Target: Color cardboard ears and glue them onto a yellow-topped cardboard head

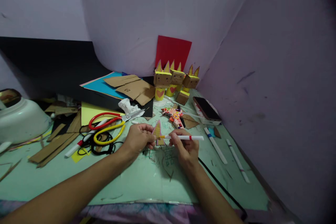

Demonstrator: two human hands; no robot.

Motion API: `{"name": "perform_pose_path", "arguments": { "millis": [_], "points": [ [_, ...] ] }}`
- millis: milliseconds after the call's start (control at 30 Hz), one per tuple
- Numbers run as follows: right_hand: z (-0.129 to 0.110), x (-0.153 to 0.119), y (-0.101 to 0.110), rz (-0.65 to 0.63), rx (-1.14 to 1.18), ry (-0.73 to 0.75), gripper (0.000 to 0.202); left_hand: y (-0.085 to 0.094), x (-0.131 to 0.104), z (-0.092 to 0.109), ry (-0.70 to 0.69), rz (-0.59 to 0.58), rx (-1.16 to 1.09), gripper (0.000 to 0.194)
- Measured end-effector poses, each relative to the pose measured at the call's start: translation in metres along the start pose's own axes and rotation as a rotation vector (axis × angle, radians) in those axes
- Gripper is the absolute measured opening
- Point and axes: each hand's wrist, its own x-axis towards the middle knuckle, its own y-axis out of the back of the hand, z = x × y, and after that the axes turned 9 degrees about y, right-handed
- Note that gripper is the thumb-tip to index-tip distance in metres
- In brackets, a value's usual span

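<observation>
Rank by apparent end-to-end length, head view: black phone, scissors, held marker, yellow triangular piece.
1. Scissors
2. Held marker, partly covered mid-barrel
3. Black phone
4. Yellow triangular piece, partly covered

The phone looks farther from the camera than the marker, so their true order is unsure.
</observation>
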Motion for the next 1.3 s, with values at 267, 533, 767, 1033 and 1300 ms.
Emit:
{"name": "perform_pose_path", "arguments": {
  "millis": [267,533,767,1033,1300],
  "points": [
    [-0.0002,0.0004,0.0012,-0.019,-0.011,0.007,0.019,0.0005,0.0,0.0002,0.009,0.005,0.003,0.018],
    [0.0054,-0.0007,0.0016,0.007,-0.038,0.023,0.018,-0.0007,0.0004,0.0007,0.007,0.012,0.007,0.017],
    [0.0047,-0.0007,0.0014,0.015,-0.033,0.023,0.017,-0.0002,0.0,-0.0001,0.009,0.003,0.006,0.018],
    [0.0051,0.0001,0.0011,-0.002,-0.038,0.036,0.016,-0.0003,0.0023,-0.0013,0.006,-0.011,0.014,0.018],
    [0.0026,0.0004,0.0013,-0.037,-0.036,0.033,0.017,0.0,0.0015,-0.0007,0.018,0.012,0.017,0.019]
  ]
}}
